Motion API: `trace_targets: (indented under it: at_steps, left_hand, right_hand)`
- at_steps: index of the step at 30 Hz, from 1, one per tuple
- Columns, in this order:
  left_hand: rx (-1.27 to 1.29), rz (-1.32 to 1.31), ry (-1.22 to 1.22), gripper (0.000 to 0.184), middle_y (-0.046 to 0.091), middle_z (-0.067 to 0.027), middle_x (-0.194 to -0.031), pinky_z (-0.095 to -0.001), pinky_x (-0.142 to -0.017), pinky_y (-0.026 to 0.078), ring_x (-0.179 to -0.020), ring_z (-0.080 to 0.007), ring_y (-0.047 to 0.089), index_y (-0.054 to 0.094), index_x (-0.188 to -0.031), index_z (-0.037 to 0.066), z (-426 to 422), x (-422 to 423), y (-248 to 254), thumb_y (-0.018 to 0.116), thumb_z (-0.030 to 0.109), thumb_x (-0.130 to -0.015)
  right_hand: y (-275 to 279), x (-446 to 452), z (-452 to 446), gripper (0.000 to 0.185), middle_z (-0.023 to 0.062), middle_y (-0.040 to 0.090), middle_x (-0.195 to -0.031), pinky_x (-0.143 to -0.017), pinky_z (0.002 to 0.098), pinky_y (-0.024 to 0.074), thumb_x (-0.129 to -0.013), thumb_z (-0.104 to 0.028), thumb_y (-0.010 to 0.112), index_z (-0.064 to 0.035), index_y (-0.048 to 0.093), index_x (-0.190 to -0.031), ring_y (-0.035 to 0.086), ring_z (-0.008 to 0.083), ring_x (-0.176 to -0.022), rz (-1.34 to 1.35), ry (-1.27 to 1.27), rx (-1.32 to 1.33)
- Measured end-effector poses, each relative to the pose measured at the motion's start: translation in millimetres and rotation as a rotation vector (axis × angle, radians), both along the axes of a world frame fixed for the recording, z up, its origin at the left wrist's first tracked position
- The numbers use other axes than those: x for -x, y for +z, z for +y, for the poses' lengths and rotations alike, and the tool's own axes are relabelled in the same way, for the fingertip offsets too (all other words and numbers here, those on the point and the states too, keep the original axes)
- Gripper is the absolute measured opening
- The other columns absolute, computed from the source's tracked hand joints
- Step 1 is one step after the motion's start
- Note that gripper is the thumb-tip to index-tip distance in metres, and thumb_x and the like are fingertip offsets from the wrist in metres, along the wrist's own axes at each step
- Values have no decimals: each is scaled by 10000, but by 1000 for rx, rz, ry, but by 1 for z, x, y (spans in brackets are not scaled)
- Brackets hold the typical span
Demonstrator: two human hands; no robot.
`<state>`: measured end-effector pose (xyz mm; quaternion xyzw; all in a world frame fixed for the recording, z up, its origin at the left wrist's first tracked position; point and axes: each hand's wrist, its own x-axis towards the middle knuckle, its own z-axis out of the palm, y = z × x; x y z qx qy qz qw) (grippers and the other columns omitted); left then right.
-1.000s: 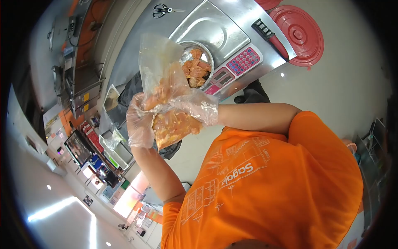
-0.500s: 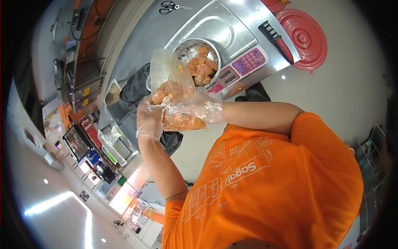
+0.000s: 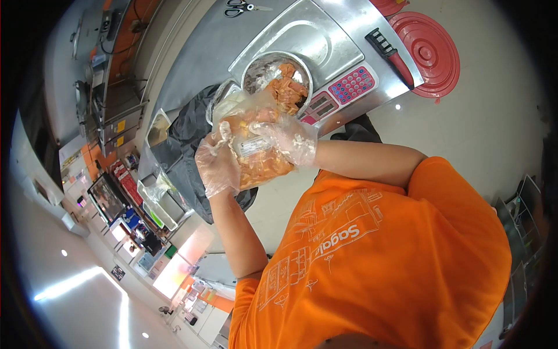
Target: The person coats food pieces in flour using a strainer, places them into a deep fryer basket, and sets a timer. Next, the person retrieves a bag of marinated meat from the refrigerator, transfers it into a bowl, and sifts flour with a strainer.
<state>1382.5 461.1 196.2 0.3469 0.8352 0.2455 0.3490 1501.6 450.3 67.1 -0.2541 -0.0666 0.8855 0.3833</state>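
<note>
My left hand [image 3: 218, 166], in a clear plastic glove, grips the left edge of a clear plastic bag of orange marinated meat pieces [image 3: 264, 168]. My right hand [image 3: 297, 141], gloved too and smeared with pale residue, holds the bag's right side. A white printed label [image 3: 254, 146] faces up between the hands. The bag's loose upper end [image 3: 232, 104] overlaps the near rim of a metal bowl [image 3: 260, 71]. More orange meat pieces [image 3: 287, 90] lie in that bowl.
Beside the bowl is a scale with a pink keypad [image 3: 352, 84]. On the steel counter are scissors [image 3: 239, 7] and a red-handled knife sharpener [image 3: 390, 58]. A red lid [image 3: 424, 53] sits beyond the counter's edge. Black plastic [image 3: 189, 139] hangs at the left.
The bag has been turned and spread flatter, so its label now shows. My right hand has moved up and off its middle to the side; my left hand has shifted slightly right.
</note>
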Motion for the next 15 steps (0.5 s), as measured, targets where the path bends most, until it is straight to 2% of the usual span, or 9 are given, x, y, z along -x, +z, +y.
trace_targets:
  at_steps: [2, 5, 6, 8, 9, 11, 12, 15]
  left_hand:
    - [-122, -129, -6, 243, 688, -19, -921, -261, -734, 499, -820, -78, 592, 694, -1045, -28, -5, 15, -12, 696, 207, -980]
    - [-190, -193, 11, 236, 688, -25, -920, -256, -739, 495, -820, -77, 592, 694, -1046, -26, -4, 11, -13, 697, 200, -979]
    - [-193, -195, 20, 233, 688, -28, -921, -255, -741, 494, -821, -77, 592, 694, -1048, -26, -3, 6, -13, 698, 196, -978]
    - [-88, 15, -59, 198, 693, -36, -933, -260, -750, 501, -819, -87, 600, 695, -1059, -21, -2, 8, -12, 687, 159, -978]
    - [-39, 123, -97, 183, 696, -40, -939, -262, -755, 505, -818, -92, 604, 696, -1065, -19, -1, 10, -12, 681, 141, -977]
    - [-190, -83, -55, 238, 680, -23, -920, -256, -716, 498, -790, -92, 600, 693, -1095, 3, -2, 21, -16, 693, 203, -966]
    - [-261, -186, -36, 266, 672, -14, -911, -253, -697, 494, -776, -92, 598, 691, -1110, 15, -3, 25, -17, 699, 234, -960]
    - [-138, -246, -2, 181, 679, -39, -913, -247, -630, 493, -770, -94, 607, 673, -1103, -22, 0, 22, -3, 673, 61, -942]
  right_hand:
    - [22, -20, 8, 293, 10, 661, -1004, -748, 217, 529, -965, -180, 670, -15, 654, -1207, 616, 62, -862, 34, 86, 64]
    - [26, -16, 4, 308, 3, 646, -950, -724, 231, 540, -958, -231, 688, -11, 661, -1172, 618, 65, -845, 113, -140, 94]
    - [25, -15, 4, 286, 0, 644, -948, -728, 235, 543, -959, -218, 687, -18, 665, -1162, 623, 69, -853, 15, -96, 115]
    - [19, -13, 4, 244, -7, 640, -946, -736, 244, 550, -959, -193, 684, -31, 672, -1142, 635, 76, -870, -183, -6, 152]
    - [18, -14, 3, 246, -3, 639, -959, -757, 250, 554, -957, -180, 686, -33, 661, -1153, 641, 86, -890, -55, -43, 154]
    - [25, -13, -5, 257, 5, 637, -986, -800, 261, 563, -953, -155, 692, -38, 639, -1175, 652, 107, -931, 207, -121, 157]
    - [29, -12, -8, 287, 12, 634, -1005, -818, 267, 565, -945, -138, 699, -41, 619, -1203, 655, 117, -944, 245, -119, 143]
    - [40, -11, -10, 412, 35, 618, -1078, -873, 288, 569, -920, -85, 717, -53, 548, -1294, 655, 146, -1000, 313, -115, 72]
